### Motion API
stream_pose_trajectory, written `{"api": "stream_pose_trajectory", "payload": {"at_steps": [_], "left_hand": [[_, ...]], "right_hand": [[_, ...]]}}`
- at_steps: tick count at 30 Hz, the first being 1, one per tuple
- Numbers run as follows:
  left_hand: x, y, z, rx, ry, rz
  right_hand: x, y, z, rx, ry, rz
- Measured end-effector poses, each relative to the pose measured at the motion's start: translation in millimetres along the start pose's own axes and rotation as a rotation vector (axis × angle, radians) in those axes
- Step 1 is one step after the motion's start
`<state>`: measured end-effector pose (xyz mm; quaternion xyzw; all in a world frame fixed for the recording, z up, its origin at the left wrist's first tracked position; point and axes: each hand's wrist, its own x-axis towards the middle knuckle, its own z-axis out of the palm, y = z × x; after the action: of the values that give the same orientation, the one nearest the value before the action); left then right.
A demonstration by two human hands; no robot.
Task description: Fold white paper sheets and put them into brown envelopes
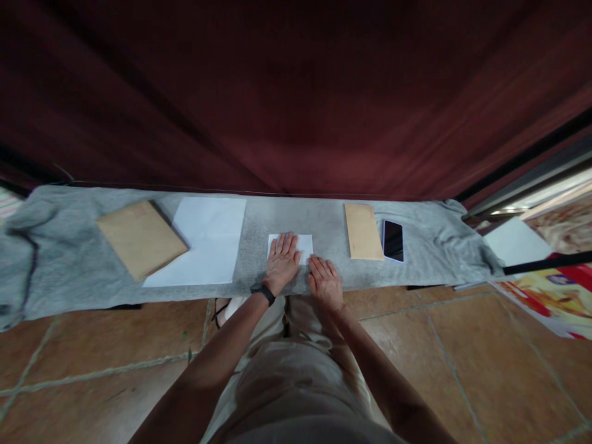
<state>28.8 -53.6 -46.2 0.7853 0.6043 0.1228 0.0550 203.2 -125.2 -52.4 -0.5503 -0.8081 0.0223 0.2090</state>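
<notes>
A small white sheet of paper, apparently folded, lies on the grey cloth in front of me. My left hand rests flat on it with the fingers stretched forward, covering much of its left and middle. Beside it, my right hand lies palm down at the paper's lower right corner, fingers extended and close together. Neither hand grips anything. To the left are large white sheets, with a stack of brown envelopes overlapping them. A slimmer pile of brown envelopes lies to the right.
A dark-screened phone sits right of the slimmer pile. Grey cloth covers the narrow table, with a dark red curtain hanging along its far edge. At far right are a white sheet and a colourful printed box or bag.
</notes>
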Motion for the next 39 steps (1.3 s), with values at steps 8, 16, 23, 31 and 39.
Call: {"api": "stream_pose_trajectory", "payload": {"at_steps": [8, 16, 23, 31, 39], "left_hand": [[-20.2, -14.0, -1.9, -0.035, 0.082, -0.085], [-39.8, -25.5, -8.4, -0.009, 0.127, -0.147], [-56.9, -13.1, -24.3, 0.022, 0.081, 0.054], [-71.4, -0.9, -17.6, 0.013, -0.068, 0.357], [-70.0, -0.1, -15.7, 0.016, -0.082, 0.354]], "right_hand": [[-1.0, 1.1, -0.1, 0.02, -0.003, 0.0], [-1.2, 1.0, 0.4, 0.025, -0.007, 0.002], [-1.8, 0.8, 0.6, 0.03, 0.0, -0.004], [-2.4, 2.6, 1.1, 0.037, -0.011, 0.005], [10.9, -5.5, 0.2, 0.111, -0.051, -0.048]]}}
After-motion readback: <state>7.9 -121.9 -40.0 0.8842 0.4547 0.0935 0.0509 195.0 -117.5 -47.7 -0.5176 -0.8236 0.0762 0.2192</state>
